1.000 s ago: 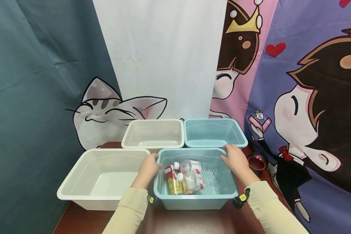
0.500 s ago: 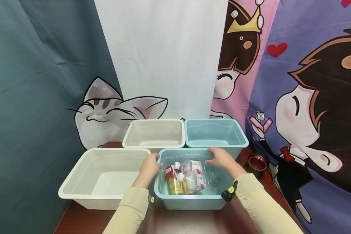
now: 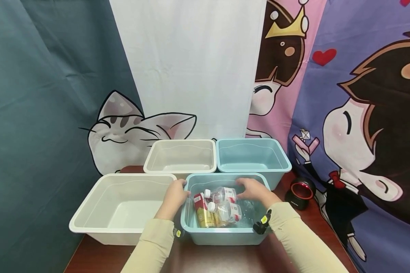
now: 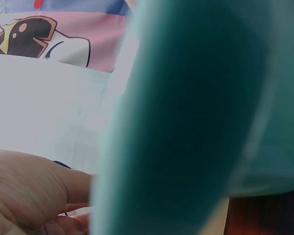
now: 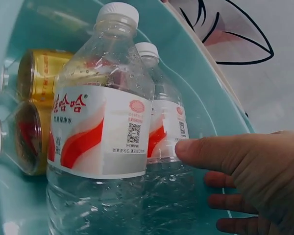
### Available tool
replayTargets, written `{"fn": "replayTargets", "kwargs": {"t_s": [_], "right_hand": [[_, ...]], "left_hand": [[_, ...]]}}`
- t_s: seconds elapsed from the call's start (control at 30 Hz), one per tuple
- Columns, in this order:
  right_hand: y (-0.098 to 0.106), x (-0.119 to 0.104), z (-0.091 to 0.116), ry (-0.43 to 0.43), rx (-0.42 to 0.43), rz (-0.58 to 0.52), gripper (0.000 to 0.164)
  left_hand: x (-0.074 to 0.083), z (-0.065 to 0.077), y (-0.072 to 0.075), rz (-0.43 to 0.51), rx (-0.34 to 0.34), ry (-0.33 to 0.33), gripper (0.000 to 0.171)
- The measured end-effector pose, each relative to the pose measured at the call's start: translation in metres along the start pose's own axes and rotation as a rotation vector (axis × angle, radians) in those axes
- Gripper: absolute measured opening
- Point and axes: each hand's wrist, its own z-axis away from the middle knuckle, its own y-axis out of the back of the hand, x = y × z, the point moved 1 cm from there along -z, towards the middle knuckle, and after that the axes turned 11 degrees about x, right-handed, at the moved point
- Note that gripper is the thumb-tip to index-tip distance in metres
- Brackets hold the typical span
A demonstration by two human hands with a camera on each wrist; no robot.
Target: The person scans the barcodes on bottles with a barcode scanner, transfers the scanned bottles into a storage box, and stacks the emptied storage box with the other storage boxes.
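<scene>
My left hand grips the left rim of the front blue tub, its thumb over the edge. In the left wrist view the tub's blurred wall hides most of the fingers. My right hand reaches inside the tub at the right, fingers spread. In the right wrist view its thumb overlaps the label of the farther clear plastic bottle; the other fingers lie beyond. A nearer clear bottle with a white cap lies alongside. Gold cans lie at the tub's left, beside a red-and-yellow pack.
A cream tub stands to the left. Behind are a smaller-looking cream tub and a second blue tub. A black round device with a red ring sits right on the brown table. Printed curtains hang behind.
My right hand has left the tub's right rim and moved leftward and inward, up to the bottles. My left hand stays at the left rim.
</scene>
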Motion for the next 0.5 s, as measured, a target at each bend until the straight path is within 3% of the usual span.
{"fn": "replayTargets", "kwargs": {"t_s": [0.5], "right_hand": [[-0.014, 0.007, 0.002, -0.059, -0.090, -0.003, 0.072]], "left_hand": [[0.000, 0.000, 0.000, -0.002, -0.004, 0.000, 0.050]]}}
